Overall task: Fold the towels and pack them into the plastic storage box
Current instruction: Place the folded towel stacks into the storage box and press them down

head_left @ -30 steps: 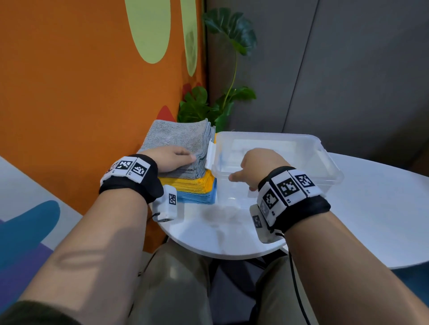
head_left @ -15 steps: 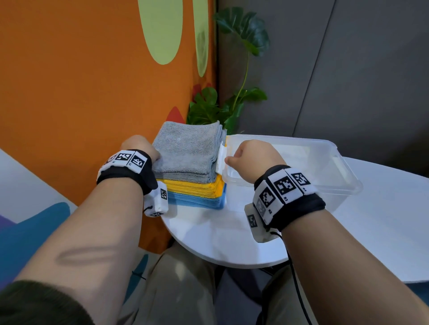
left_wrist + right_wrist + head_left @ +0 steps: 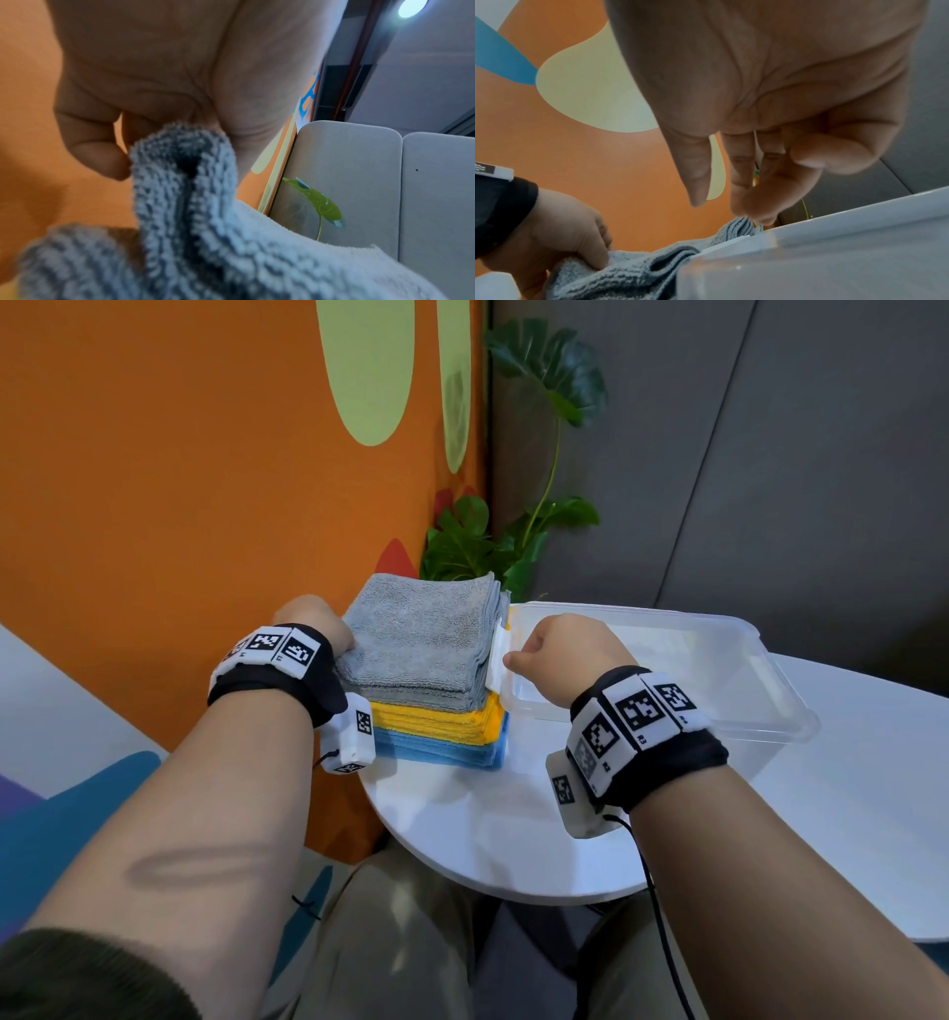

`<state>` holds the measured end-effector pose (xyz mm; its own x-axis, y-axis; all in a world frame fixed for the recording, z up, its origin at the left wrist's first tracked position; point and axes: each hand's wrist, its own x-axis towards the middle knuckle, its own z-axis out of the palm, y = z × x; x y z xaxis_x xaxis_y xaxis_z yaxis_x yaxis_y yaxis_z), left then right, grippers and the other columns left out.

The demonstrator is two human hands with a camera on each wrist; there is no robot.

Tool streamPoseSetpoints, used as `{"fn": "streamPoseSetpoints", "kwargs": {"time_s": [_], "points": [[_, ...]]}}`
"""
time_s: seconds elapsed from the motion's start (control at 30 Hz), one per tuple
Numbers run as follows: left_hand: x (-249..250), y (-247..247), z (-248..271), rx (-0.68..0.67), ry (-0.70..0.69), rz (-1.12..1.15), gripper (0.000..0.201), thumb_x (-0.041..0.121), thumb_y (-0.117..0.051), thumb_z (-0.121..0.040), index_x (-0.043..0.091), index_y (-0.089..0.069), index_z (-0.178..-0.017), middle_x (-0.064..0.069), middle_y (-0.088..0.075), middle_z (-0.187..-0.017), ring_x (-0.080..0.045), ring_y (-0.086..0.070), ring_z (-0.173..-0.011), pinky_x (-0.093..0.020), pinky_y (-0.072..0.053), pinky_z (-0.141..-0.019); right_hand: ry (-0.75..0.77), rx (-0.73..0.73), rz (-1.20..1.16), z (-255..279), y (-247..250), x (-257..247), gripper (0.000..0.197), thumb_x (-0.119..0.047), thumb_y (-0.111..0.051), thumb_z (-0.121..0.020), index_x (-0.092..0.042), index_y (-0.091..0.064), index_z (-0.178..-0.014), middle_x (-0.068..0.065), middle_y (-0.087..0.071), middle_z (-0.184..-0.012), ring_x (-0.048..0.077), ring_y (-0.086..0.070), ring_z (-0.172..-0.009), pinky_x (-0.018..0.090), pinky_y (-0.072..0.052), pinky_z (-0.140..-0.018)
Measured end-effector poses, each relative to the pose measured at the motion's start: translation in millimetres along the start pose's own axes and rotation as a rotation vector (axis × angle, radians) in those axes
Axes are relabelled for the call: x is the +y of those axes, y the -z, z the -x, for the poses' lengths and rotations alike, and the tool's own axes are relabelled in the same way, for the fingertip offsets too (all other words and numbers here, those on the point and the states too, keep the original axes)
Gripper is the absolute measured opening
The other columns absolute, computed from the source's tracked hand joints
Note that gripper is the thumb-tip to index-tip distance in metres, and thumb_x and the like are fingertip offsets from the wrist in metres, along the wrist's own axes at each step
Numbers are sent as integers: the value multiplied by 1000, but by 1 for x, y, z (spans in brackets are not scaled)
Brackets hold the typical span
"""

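two hands work at a stack of folded towels on the left edge of a round white table (image 3: 503, 834). the grey towels (image 3: 426, 642) sit on top, yellow towels (image 3: 436, 719) lie beneath them, and blue towels (image 3: 441, 749) are at the bottom, touching the tabletop. the stack stands just beside an orange wall (image 3: 179, 505) painted with pale green shapes.

the left hand (image 3: 313, 624) is at the left edge of the grey towels. in the left wrist view its fingers (image 3: 97, 154) curl around a bunched fold of grey cloth, so it is gripping the top towel there. the right wrist view shows the same grip, the left hand's fingertips pressed into the grey cloth.

the right hand (image 3: 560, 654) is over the near left corner of the plastic storage box (image 3: 770, 690), where the box meets the right side of the stack. from the head view it looks like a fist. in the right wrist view its fingers (image 3: 752, 192) reach down to the right edge of the grey towels, the fingertips meeting the cloth; whether they actually pinch it i cannot tell.

the clear box stands to the right of the towels, touching or nearly touching the stack, lid off, with a white latch (image 3: 498, 660) on its left end. no towel shows inside it.

a leafy green plant (image 3: 493, 541) stands behind the stack, against grey wall panels (image 3: 770, 454).
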<state>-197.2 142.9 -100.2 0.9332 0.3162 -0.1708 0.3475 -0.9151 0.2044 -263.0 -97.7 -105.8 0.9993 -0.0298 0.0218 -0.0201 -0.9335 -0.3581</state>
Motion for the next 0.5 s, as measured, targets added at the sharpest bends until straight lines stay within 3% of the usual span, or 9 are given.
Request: {"fn": "streamPoseSetpoints", "kwargs": {"time_s": [0.17,0.3,0.37,0.5], "points": [[3,13,4,116,-145,68,26,18,-61,-92,2,-66,-112,-17,-68,-109,-33,-63,-95,-39,-51,-80,16,21,10,-4,12,-6,31,-39,-56,-91,-10,-67,-96,6,-67,-96,23,-61,-92,33,-52,-79],[17,37,14,293,-388,76,27,17,-56,-94,7,-63,-119,-16,-64,-115,-32,-57,-100,-34,-41,-77,44,98,14,-10,30,-12,27,-34,-56,-91,-11,-65,-104,7,-65,-103,25,-60,-96,32,-50,-80],[25,51,19,367,-505,50,26,18,-56,-94,10,-62,-119,-15,-63,-113,-34,-56,-106,-35,-39,-80,60,154,-6,-16,39,-15,28,-29,-57,-91,-14,-61,-113,8,-60,-113,27,-58,-101,34,-49,-83],[41,75,32,466,-676,13,21,19,-57,-93,17,-65,-112,-6,-50,-94,-33,-53,-100,-37,-39,-80,81,266,-19,-28,48,-23,54,-23,-58,-90,-25,-36,-139,9,-38,-135,32,-42,-120,44,-43,-93]]}}
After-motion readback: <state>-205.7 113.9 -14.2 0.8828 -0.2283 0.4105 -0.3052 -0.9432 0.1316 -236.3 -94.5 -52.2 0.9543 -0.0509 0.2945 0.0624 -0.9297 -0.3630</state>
